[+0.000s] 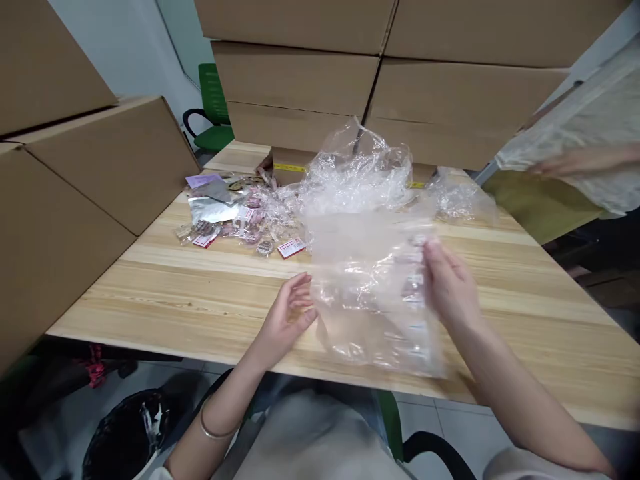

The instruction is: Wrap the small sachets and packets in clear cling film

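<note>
A flat, translucent plastic bag (373,293) hangs in front of me over the wooden table (200,313), slightly blurred. My right hand (450,280) pinches its right edge near the upper corner. Beside the left edge of the bag is my left hand (290,313), fingers curved and thumb apart, with nothing seen between them. Behind the bag rises a heap of crumpled clear plastic bags (357,173). To its left lie several small packaged items, among them a silver pouch (213,210) and a red-and-white card (291,248).
Stacked cardboard boxes stand along the back (300,80) and at the left (110,160). More crumpled plastic (460,197) lies at the table's right rear. A black-lined bin (125,433) is on the floor at lower left. Another person's blurred arm (590,160) shows at far right.
</note>
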A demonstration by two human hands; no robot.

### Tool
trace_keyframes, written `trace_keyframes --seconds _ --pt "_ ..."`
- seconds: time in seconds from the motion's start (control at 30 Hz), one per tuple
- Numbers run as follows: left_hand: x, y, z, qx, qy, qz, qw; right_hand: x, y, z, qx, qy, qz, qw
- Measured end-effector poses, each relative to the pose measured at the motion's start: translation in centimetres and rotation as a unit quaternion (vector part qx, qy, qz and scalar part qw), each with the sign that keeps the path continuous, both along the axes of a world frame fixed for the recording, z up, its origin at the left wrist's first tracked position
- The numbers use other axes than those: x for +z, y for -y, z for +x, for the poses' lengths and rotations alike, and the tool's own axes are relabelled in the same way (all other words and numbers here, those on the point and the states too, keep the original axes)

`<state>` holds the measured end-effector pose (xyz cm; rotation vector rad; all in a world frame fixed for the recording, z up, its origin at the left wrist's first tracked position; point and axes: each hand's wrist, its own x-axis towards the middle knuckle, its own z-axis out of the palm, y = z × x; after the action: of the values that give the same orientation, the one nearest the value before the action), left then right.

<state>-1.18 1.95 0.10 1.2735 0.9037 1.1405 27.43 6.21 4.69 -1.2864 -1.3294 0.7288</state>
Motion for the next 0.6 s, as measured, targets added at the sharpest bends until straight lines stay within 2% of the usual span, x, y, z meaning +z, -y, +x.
trace_keyframes --seconds 0.1,0.17,0.23,0.27,0.3,0.37,0.43,0.5,0.53,0.6 --pt "-0.1 -0.8 -0.9 -0.051 0.118 -0.151 0.98 -3.3 -0.7 -1.1 0.079 0.007 -0.099 0.992" --pt "-0.7 -1.3 -1.5 -0.016 0.128 -0.202 0.971 -5.1 -0.6 -1.8 0.151 0.046 -0.187 0.97" --pt "-1.5 -1.7 -1.9 0.034 0.082 -0.214 0.973 -6.1 -0.2 -2.1 0.181 0.12 -0.234 0.948" --pt "-1.9 -1.8 -2.1 0.047 0.054 -0.214 0.974 -6.4 -0.1 -2.3 0.165 0.174 -0.218 0.946" --pt "-2.2 -1.9 -2.2 0.049 0.03 -0.213 0.975 -6.4 0.0 -2.4 0.135 0.234 -0.17 0.948" --pt "-2.6 -1.9 -2.5 0.027 -0.003 -0.214 0.976 -6.2 -0.1 -2.5 0.095 0.339 -0.026 0.936" --pt "-2.9 -1.7 -2.7 -0.009 -0.026 -0.22 0.975 -5.7 -0.7 -2.7 0.155 0.376 0.065 0.911" --pt "-2.9 -1.4 -3.1 -0.036 -0.057 -0.227 0.972 -5.5 -1.7 -3.0 0.215 0.342 0.052 0.913" --pt "-2.8 -1.2 -3.3 -0.039 -0.084 -0.221 0.971 -5.5 -2.4 -3.2 0.206 0.317 0.02 0.926" --pt "-2.2 -0.8 -3.8 -0.037 -0.178 -0.176 0.967 -5.9 -4.2 -3.4 0.118 0.296 -0.053 0.946"
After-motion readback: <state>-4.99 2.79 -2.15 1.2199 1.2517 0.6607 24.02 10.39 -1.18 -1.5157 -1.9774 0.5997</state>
